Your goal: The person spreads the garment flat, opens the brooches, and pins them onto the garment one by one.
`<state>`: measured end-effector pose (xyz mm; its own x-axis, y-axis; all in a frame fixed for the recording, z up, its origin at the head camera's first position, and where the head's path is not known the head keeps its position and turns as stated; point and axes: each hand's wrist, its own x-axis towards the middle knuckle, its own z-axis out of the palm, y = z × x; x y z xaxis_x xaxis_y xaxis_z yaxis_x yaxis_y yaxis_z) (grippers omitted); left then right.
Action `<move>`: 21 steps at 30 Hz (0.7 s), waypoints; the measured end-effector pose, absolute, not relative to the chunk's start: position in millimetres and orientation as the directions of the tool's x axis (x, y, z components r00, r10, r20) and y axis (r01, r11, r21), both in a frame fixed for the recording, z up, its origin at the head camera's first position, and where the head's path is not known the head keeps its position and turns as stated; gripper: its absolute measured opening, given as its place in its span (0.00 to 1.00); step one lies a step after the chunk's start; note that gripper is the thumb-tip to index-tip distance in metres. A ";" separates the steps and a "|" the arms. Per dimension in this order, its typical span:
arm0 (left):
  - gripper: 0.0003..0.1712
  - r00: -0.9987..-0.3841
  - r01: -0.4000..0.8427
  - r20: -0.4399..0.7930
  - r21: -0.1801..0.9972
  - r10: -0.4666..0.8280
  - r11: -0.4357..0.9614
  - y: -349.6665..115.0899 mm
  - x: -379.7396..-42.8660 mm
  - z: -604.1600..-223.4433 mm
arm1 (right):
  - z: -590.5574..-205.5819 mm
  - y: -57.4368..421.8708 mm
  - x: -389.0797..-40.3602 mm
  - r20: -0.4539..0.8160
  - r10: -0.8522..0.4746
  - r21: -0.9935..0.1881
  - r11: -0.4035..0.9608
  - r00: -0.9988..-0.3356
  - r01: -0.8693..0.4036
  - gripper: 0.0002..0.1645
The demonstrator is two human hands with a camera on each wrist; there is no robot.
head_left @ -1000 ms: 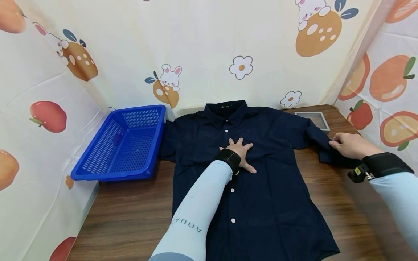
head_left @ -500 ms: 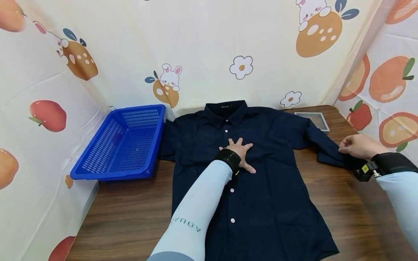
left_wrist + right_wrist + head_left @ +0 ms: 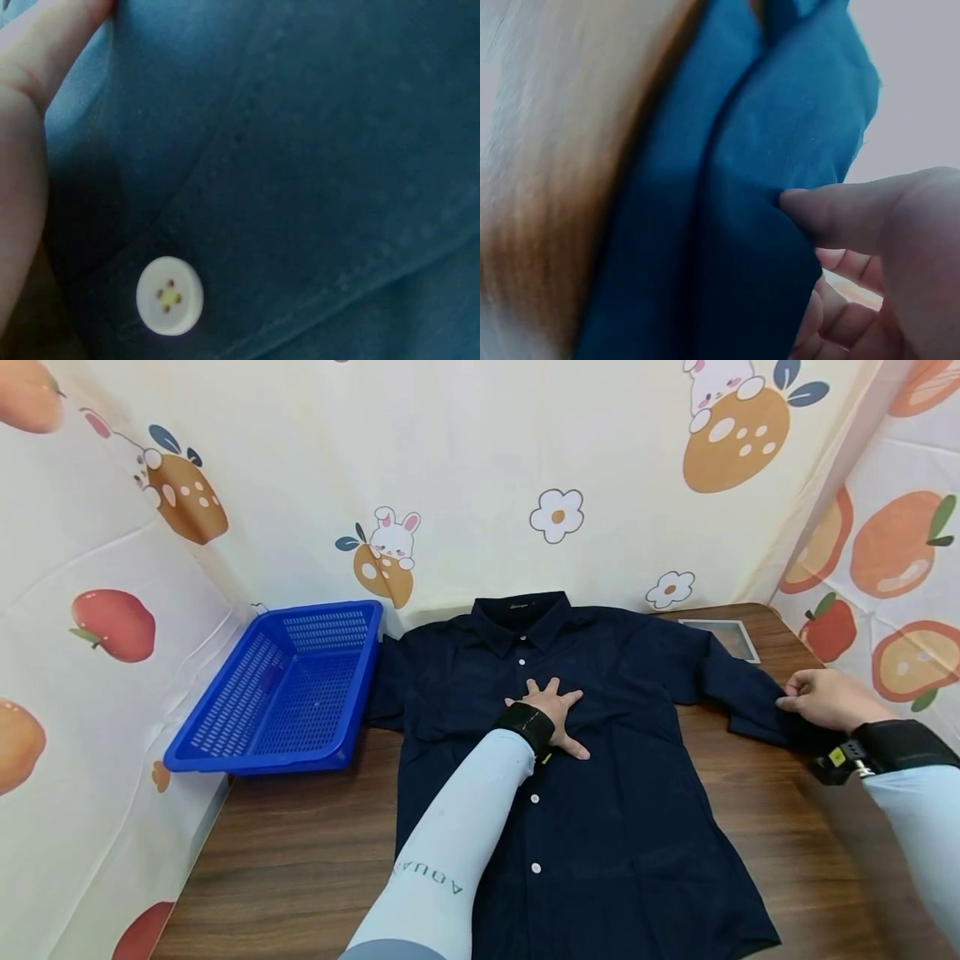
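Observation:
A dark navy button-up shirt (image 3: 600, 793) lies front side up with its collar at the far end. My left hand (image 3: 550, 710) rests on the chest with fingers spread, over the row of white buttons. A white button (image 3: 169, 296) shows close up in the left wrist view, beside part of that hand. To the right, my right hand (image 3: 828, 697) pinches the shirt sleeve (image 3: 780, 150) between thumb and fingers, near its outer end. The sleeve stretches out sideways from the shoulder, with a fold along it. My right hand and wristband hide the cuff in the head view.
A blue plastic basket (image 3: 348, 727) with perforated walls stands left of the shirt, close to the other sleeve. A small grey-framed tray (image 3: 742, 643) sits at the back right of the wooden table (image 3: 285, 860). Patterned cloth walls (image 3: 480, 460) enclose the table's back and sides.
My right hand has moved a little to the right, pulling the sleeve outward, then stayed nearly still. My left hand has not moved on the shirt.

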<state>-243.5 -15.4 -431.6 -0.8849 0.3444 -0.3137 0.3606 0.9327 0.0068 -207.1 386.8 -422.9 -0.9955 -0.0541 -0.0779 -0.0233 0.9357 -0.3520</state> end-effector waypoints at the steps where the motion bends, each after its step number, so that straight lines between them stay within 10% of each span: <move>1: 0.65 -0.883 0.364 -0.316 0.006 0.347 0.931 -15.3 -243.0 -431.0 | -420.7 385.3 -205.0 -0.045 -0.045 -0.354 0.935 -0.998 -0.026 0.13; 12: 0.66 -0.873 0.368 -0.342 0.007 0.348 0.930 -13.1 -249.4 -435.4 | -398.9 365.8 -175.9 0.396 0.088 -0.267 0.963 -0.914 -0.023 0.08; 21: 0.64 -0.883 0.363 -0.318 0.006 0.346 0.932 -15.2 -243.5 -431.1 | -408.0 374.9 -161.2 0.625 -0.193 -0.027 0.963 -0.757 -0.267 0.18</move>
<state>-243.5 -15.2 -431.1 -0.8828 0.3455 -0.3183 0.3626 0.9319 0.0061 -161.2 374.9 -408.0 -0.7565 -0.1926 0.6250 -0.2675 0.9632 -0.0269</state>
